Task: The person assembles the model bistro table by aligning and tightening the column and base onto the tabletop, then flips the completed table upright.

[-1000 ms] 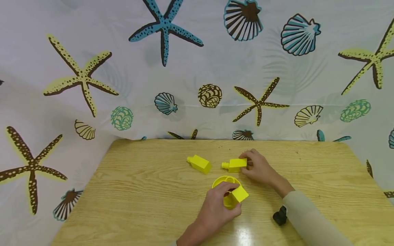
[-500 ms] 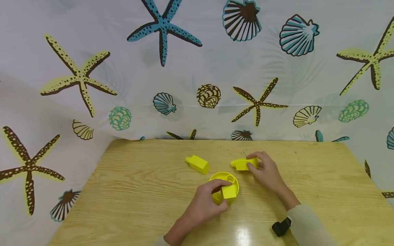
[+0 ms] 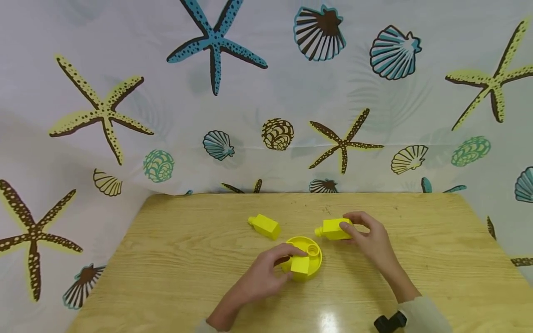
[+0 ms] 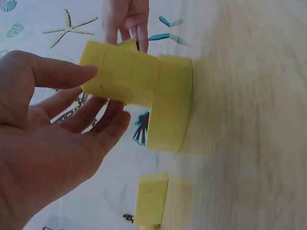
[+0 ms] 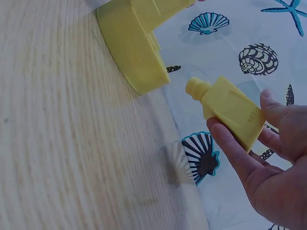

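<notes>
The right hand (image 3: pixel 372 236) has just picked its yellow bottle (image 3: pixel 334 229) up off the wooden table (image 3: pixel 187 259), where it was lying a second ago. The thumb and fingers pinch its wide end, and the neck points toward the round yellow tray (image 5: pixel 129 48). The left hand (image 3: pixel 266 273) pinches another bottle (image 3: pixel 300 265) between thumb and finger. That one was tipped over before, but now it stands in the tray with its flat end up. I can't see how deep its neck goes. I think this means the standing bottle is almost in place, and the lifted one is free to be moved. An open ring (image 3: pixel 312 255) shows inside the tray, beside the standing bottle. A third bottle (image 3: pixel 265 225) lies on its side on the table near the tray, and no hand touches it.
</notes>
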The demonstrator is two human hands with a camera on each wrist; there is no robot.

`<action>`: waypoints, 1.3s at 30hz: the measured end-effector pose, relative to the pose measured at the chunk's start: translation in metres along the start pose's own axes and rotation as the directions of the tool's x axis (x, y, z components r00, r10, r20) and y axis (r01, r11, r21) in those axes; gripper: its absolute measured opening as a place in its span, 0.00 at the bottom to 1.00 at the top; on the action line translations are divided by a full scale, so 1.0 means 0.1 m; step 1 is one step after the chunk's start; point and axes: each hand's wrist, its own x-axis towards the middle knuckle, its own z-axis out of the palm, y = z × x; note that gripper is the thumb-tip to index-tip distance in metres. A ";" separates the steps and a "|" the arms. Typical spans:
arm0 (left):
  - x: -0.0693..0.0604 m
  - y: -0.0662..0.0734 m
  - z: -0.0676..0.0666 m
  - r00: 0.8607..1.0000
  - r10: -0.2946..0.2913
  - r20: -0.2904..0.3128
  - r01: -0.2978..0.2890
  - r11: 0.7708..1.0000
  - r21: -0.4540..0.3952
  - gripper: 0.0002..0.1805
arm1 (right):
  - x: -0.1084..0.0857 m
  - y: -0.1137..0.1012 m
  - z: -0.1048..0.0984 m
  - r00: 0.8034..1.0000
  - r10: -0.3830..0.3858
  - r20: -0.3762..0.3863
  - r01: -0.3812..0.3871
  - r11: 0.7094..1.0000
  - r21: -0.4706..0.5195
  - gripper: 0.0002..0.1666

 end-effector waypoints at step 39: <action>0.00 0.00 -0.08 0.980 -0.138 -0.143 0.127 0.989 -0.082 0.25 | -0.38 -0.01 0.12 0.989 -0.146 -0.009 0.145 0.989 -0.009 0.24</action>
